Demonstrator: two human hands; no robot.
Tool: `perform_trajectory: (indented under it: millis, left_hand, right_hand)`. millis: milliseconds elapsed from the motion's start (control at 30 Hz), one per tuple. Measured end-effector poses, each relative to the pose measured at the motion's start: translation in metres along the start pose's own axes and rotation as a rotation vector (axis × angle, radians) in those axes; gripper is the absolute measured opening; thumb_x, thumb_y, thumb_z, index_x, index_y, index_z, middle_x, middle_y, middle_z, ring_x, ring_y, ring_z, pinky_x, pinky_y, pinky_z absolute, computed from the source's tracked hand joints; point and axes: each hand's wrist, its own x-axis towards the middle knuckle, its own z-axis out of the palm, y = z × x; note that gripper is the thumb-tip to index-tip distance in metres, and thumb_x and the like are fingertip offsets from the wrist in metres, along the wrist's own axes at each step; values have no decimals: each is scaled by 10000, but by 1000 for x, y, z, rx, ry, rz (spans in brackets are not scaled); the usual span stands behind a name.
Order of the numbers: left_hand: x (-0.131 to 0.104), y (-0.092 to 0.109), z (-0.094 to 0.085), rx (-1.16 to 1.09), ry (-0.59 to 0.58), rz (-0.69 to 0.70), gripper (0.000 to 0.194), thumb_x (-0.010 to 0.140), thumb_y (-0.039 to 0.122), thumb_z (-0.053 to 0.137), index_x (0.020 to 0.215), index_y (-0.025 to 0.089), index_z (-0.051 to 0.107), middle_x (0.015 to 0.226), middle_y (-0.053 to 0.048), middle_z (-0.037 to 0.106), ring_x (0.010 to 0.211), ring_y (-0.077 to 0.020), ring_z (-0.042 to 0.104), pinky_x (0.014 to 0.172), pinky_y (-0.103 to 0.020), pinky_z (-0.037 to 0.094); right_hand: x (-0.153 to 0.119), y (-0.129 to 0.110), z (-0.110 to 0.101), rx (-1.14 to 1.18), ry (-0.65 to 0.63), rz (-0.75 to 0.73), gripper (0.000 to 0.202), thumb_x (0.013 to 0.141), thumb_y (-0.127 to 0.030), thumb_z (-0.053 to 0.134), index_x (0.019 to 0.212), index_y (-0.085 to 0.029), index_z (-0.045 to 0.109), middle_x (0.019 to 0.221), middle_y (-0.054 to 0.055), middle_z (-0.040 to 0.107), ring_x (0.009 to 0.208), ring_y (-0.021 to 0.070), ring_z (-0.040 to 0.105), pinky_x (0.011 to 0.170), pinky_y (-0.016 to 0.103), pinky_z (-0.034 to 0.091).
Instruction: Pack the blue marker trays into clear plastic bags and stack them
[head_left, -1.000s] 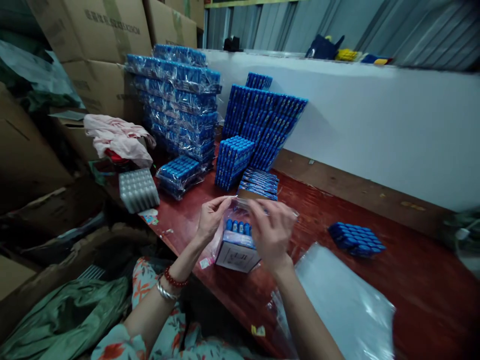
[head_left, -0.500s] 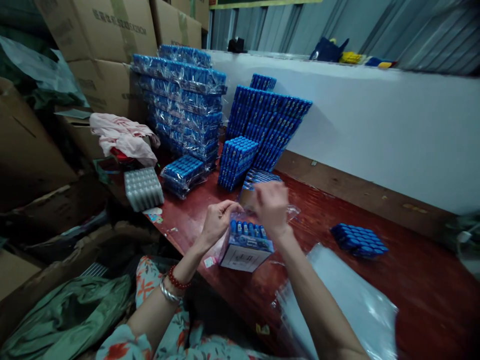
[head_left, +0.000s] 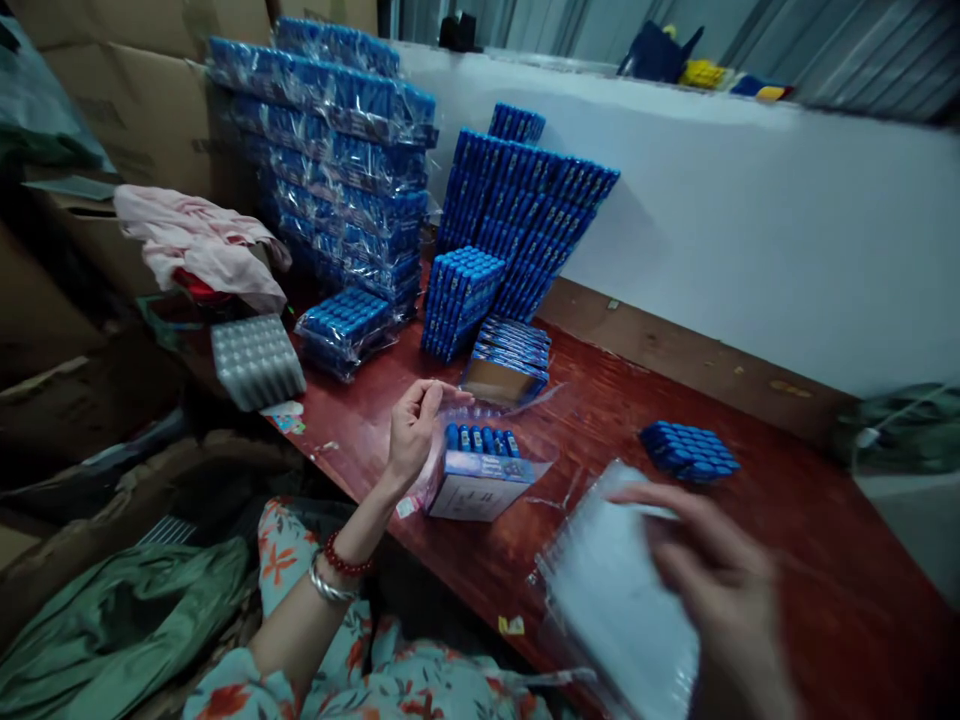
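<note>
A box (head_left: pixel 480 490) with a white label side and a row of blue tubes (head_left: pixel 480 440) in its top stands near the table's front edge, inside a clear plastic bag (head_left: pixel 536 462). My left hand (head_left: pixel 414 430) is at the bag's upper left edge, thumb and fingers pinched on the film. Over a stack of flat clear plastic bags (head_left: pixel 600 590) on the right hovers my right hand (head_left: pixel 720 580). It is blurred, with thumb and fingers apart and nothing seen in them. Whether it touches the stack I cannot tell.
Behind the box lies an open carton (head_left: pixel 499 380) of blue packs. Blue tube bundles (head_left: pixel 461 300) and a tall film-wrapped stack (head_left: pixel 337 160) rise at the back. A loose blue bundle (head_left: pixel 688 450) lies right; a grey ridged block (head_left: pixel 257 360) and pink cloth (head_left: pixel 199 240) are left.
My right hand has left the bag's mouth above the box and swung right and down over the flat bags. My left hand stays at the bag's edge. The whole view has shifted slightly.
</note>
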Motion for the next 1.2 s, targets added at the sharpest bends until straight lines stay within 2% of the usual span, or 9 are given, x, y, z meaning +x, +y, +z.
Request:
perform_trajectory:
  millis: [100,200,300,533,633,733,1000,1067,1200]
  left_hand:
    - [-3,0,0,3,2,30,271,874,424,553,837,163,614,829,-43,714,827,-184,688,802,-293,522]
    - [-14,2,-3,90,-25,56,279,898,413,520,835,164,630,812,-40,713,806,-173,683,785,-274,519]
    - [-38,0,-7,298,-196,97,291,932,356,468,820,170,661,827,-49,719,792,-162,675,742,-247,515]
    - [-80,-36,-19,630,-591,639,264,905,93,394,1027,169,615,891,-81,725,907,-174,679,861,-299,537]
    - [-78,-46,-24,709,-695,824,332,848,17,364,1069,160,566,879,-87,721,860,-168,687,899,-344,537]
    - [-73,-48,-28,753,-762,861,362,814,4,348,1072,156,552,894,-99,718,881,-173,689,915,-365,532]
    - [-70,-51,-44,723,-849,784,368,826,31,383,1137,161,530,1006,-137,721,1091,-199,636,1015,-421,447]
    - [-70,-50,-45,690,-846,757,356,840,37,390,1142,167,526,999,-129,724,1087,-192,639,1009,-403,448]
    - [-71,-45,-44,717,-881,778,300,829,28,399,1059,150,548,952,-124,728,1068,-189,649,1002,-379,451]
  right_hand:
    - [-29,7,71,-372,-358,-143,679,737,-40,426,1338,-350,490,1373,33,525,706,177,678,499,278,550]
    - [-30,20,119,-657,-428,-96,864,668,39,378,1440,-345,320,1498,43,340,631,172,675,456,296,539]
    - [-17,33,133,-640,-421,-39,845,690,20,415,1456,-315,288,1503,70,339,728,212,692,517,329,571]
    - [2,52,117,146,-364,10,586,727,-99,453,1291,-235,541,1386,62,508,1274,218,464,1019,421,431]
    - [-2,52,110,448,-225,301,478,671,-151,495,1114,-215,662,1137,60,672,788,150,645,651,271,540]
    - [-8,50,104,670,48,563,345,618,-186,531,924,-184,689,734,-6,675,343,30,309,314,159,237]
    - [-5,68,64,656,468,499,145,540,-187,492,633,-177,603,374,-99,319,325,44,174,318,163,118]
    - [-6,75,51,556,407,462,156,569,-213,512,657,-162,630,384,-95,309,349,47,185,342,174,120]
    - [-3,77,44,444,-36,563,360,718,-430,572,928,-147,645,451,-86,378,388,54,209,370,183,102]
